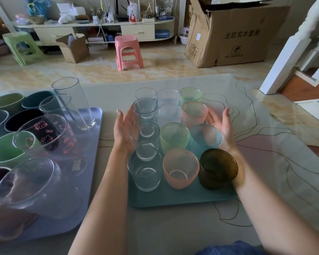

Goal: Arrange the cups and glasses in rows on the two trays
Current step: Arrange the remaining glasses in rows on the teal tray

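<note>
Flanking glasses (173,137) — fingers (122,116) outside

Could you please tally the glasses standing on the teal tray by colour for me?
On the teal tray, between the left hand and right hand:
Clear glasses: 6
Pink glasses: 2
Green glasses: 2
Blue glass: 1
Dark brown glass: 1
Total: 12

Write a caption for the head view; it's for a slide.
Both open hands, left and right, flank rows of glasses on the teal tray.
</note>
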### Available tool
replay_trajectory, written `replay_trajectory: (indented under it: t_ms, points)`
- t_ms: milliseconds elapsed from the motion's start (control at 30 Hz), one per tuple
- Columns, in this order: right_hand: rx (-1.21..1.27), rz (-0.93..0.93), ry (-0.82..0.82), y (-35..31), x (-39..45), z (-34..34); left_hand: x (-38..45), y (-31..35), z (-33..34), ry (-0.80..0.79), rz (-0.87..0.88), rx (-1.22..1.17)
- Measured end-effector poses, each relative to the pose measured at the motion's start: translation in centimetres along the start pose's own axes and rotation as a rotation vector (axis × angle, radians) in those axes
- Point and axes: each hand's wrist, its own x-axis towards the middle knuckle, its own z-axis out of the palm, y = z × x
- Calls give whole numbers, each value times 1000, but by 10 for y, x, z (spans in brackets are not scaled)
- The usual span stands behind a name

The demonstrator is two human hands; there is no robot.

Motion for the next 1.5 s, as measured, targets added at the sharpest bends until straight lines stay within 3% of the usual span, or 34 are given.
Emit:
replay_trajectory:
  t_ms: [367, 533, 667, 933, 1033, 1200, 1500]
  points:
    - [-75, 14, 91, -10, -45, 10, -36, 10, 4, 58, -80, 83]
    - [-479, 148, 87, -8, -71, -5, -77, 18, 8, 33, -122, 357]
    - [-718, 275, 44, -26, -100, 4, -102, 29, 3, -100, -191, 480]
    - [-973, 454, 84, -62, -157, 15, -133, 50, -8, -25, -232, 885]
    - [-1046, 347, 106, -52, -169, 24, -140, 47, -9, 7, -232, 1083]
    - [-914, 211, 301, -30, -171, 32, -147, 41, -4, 7, -144, 1087]
    - [-976, 153, 345, -22, -161, 35, -148, 41, -4, 38, -26, 1014]
